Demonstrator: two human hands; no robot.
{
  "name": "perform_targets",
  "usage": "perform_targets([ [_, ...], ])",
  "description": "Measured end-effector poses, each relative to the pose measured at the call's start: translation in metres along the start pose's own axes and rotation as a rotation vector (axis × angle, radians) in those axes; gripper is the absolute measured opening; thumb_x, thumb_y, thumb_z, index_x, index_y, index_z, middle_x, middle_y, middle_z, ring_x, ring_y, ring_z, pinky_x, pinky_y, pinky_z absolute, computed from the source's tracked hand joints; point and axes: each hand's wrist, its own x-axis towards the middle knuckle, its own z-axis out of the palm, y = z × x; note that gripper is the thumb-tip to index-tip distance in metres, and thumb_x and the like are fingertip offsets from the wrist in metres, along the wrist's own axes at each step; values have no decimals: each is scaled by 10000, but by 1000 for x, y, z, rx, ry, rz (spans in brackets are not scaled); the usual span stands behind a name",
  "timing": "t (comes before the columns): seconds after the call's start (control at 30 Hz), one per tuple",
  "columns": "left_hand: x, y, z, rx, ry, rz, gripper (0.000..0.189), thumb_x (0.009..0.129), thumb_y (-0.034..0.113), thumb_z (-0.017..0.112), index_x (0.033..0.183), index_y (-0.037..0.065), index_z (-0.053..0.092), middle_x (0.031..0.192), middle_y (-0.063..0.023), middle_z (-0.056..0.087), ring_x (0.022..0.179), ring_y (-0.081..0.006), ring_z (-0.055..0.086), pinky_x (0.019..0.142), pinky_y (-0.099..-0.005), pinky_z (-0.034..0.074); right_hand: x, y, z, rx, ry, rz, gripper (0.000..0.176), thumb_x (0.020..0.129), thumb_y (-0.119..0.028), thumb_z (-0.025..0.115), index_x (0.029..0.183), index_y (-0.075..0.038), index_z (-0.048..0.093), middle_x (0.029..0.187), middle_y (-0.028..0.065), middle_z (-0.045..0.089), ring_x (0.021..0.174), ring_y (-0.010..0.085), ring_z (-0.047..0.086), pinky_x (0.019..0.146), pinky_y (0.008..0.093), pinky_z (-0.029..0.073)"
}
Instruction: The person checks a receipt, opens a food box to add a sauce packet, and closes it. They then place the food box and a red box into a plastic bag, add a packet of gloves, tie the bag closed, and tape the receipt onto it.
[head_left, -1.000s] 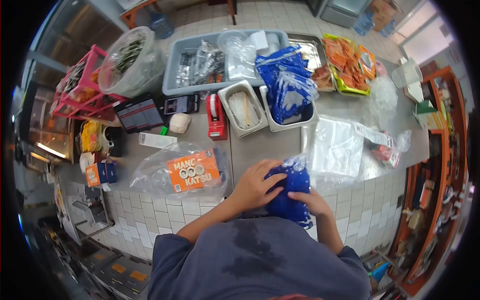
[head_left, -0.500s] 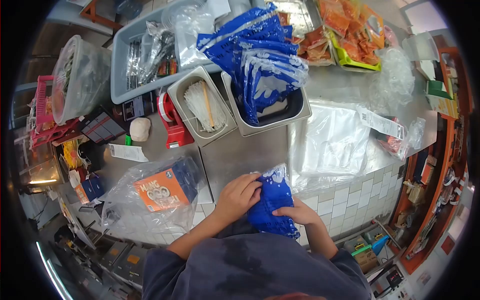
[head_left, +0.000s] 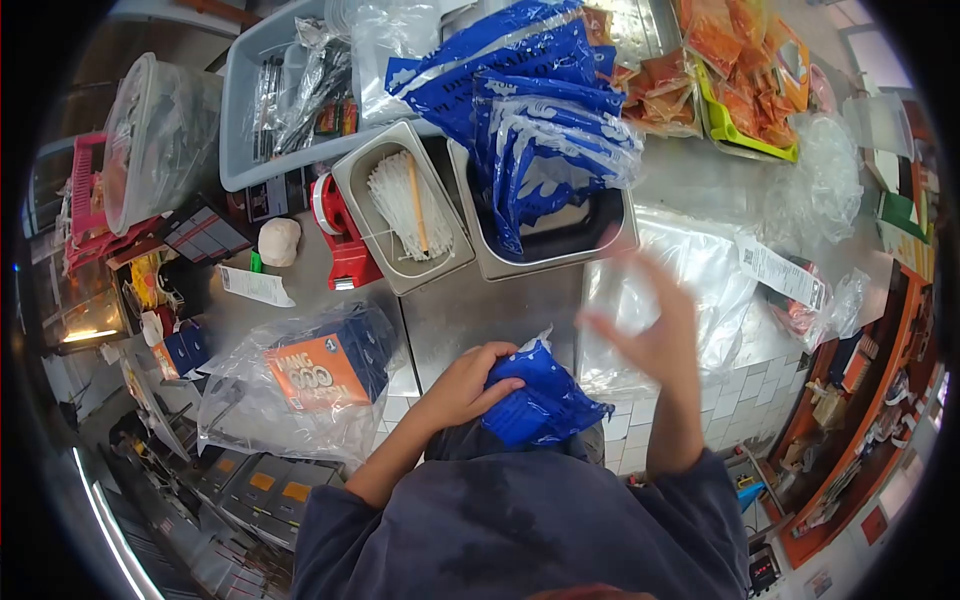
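My left hand [head_left: 468, 386] grips a crumpled blue packet of disposable plastic gloves [head_left: 541, 398] in front of my body, thumb on top. Raised above a stack of clear plastic bags [head_left: 700, 290] is my right hand [head_left: 660, 325], blurred by motion, its thumb and fingers apart with nothing between them. Just beyond its fingertips stands a metal container [head_left: 540, 267]. Several more blue glove packets [head_left: 560, 140] lean in this container and spill over its back rim.
Left of that container are a metal tray of white straws [head_left: 400, 215] and a red tape dispenser [head_left: 345, 245]. A bagged orange box [head_left: 325, 370] lies on the left. Behind are a grey-blue bin [head_left: 235, 120] and orange sachets [head_left: 745, 85].
My right hand has let go of the blue packet and moved up and right, toward the metal container. The packet has tilted and crumpled in my left hand.
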Motion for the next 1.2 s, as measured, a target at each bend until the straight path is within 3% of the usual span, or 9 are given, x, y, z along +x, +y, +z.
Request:
perform_targets([
  [0.07,3,2,-5,59,12,54,403,790,247,628,1092,26,479,1009,-157,574,898,-317,552,799,-371,416,57,7,-18,-97,261,-200,897,544,-211,820,1296,-42,363,1245,155,481,1148,280,473,950,362,372],
  [0.23,1,16,-12,210,69,153,379,782,234,630,1078,38,499,968,-133,588,884,-307,550,792,-374,407,130,65,-1,261,-21,-351,1023,477,-140,836,1340,-40,296,1291,137,440,1193,249,420,990,349,325],
  [0.33,-9,7,-9,159,171,127,379,782,238,632,1074,34,503,960,-143,585,887,-314,547,790,-373,407,140,79,3,294,-108,-308,947,520,-131,838,1311,-17,329,1217,121,489,1121,179,454,963,321,341],
  [0.4,-17,-1,-8,118,198,-9,380,777,208,640,1068,12,494,977,-162,579,896,-297,567,780,-347,430,139,77,7,377,-210,-102,794,553,-62,814,1235,-6,410,1115,86,548,1006,140,508,896,286,399],
  [0.43,-18,-4,-7,118,198,-14,380,777,208,640,1068,12,494,977,-162,579,896,-297,567,780,-347,430,138,71,10,446,-182,-7,598,609,-10,766,1137,-7,485,1009,44,590,908,119,538,829,260,431],
  [0.47,-19,-7,-6,75,214,-26,383,775,205,642,1069,11,492,965,-160,581,889,-292,570,775,-341,432,138,73,11,451,-184,-4,598,609,-10,766,1137,-7,485,1009,44,590,908,119,538,829,260,431],
  [0.53,-20,-8,-6,33,231,-34,386,772,201,644,1070,10,489,953,-158,583,883,-287,574,770,-334,433,143,70,10,167,-187,-167,603,613,-22,751,1163,-19,503,1001,61,602,925,134,551,829,276,429],
  [0.6,-19,-7,-6,7,244,-24,382,785,231,632,1071,23,487,955,-172,577,891,-335,542,777,-375,415,134,62,8,205,-143,-223,509,632,-7,735,1102,-13,538,974,62,614,876,130,567,784,271,445],
  [1.2,-15,-6,-2,54,181,-17,381,771,224,644,1061,25,497,962,-167,578,880,-316,556,777,-355,424,120,32,7,508,122,-283,340,680,-5,706,991,-30,570,866,21,617,786,89,551,712,232,445],
])
